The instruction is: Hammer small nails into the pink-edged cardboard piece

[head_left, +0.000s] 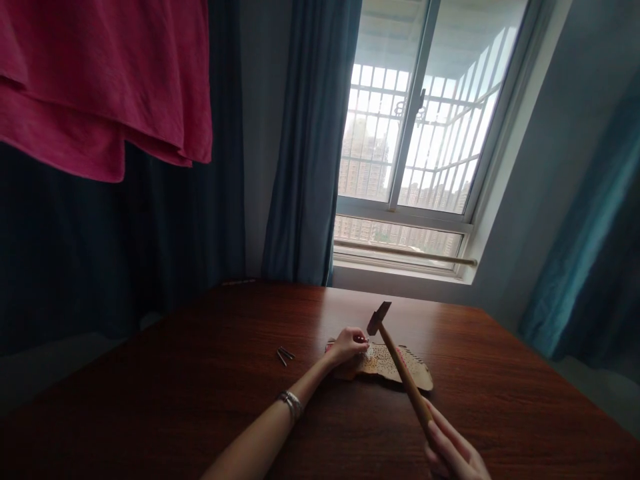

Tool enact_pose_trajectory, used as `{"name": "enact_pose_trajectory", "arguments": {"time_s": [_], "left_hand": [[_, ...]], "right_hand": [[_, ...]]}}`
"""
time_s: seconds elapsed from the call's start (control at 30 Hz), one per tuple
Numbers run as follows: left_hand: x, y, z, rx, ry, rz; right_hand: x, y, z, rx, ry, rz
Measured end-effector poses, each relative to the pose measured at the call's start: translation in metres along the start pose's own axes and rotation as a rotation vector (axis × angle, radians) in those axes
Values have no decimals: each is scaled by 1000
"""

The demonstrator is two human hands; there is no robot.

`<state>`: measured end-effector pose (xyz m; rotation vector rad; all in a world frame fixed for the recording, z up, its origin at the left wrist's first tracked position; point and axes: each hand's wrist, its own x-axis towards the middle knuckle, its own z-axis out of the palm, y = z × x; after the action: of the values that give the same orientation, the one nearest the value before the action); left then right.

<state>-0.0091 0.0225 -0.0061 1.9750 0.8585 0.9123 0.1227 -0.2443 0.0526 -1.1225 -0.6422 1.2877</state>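
My right hand (453,443) is closed around the lower end of a hammer (403,371) with a wooden handle. Its dark metal head is raised just above and to the right of my left hand (350,345). The left fingers are pinched together over a flat tan board (395,365), on what looks like a small nail, mostly hidden by the fingertips. Many small dark holes or dots cover the board, which has an uneven edge and some red marks. Left of that hand, a few loose nails (284,355) lie on the table.
Everything rests on a dark reddish-brown wooden table (200,387). Behind it are a barred window (405,133) and blue curtains (305,147). A pink cloth (110,80) hangs at the upper left.
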Motion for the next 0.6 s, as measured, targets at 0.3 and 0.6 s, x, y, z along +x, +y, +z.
{"name": "enact_pose_trajectory", "arguments": {"time_s": [0.3,0.6], "left_hand": [[-1,-1,0,-25,-9,1],[0,-1,1,10,-16,-1]], "right_hand": [[-7,-9,10,-45,-33,-24],[6,13,0,-76,61,-72]]}}
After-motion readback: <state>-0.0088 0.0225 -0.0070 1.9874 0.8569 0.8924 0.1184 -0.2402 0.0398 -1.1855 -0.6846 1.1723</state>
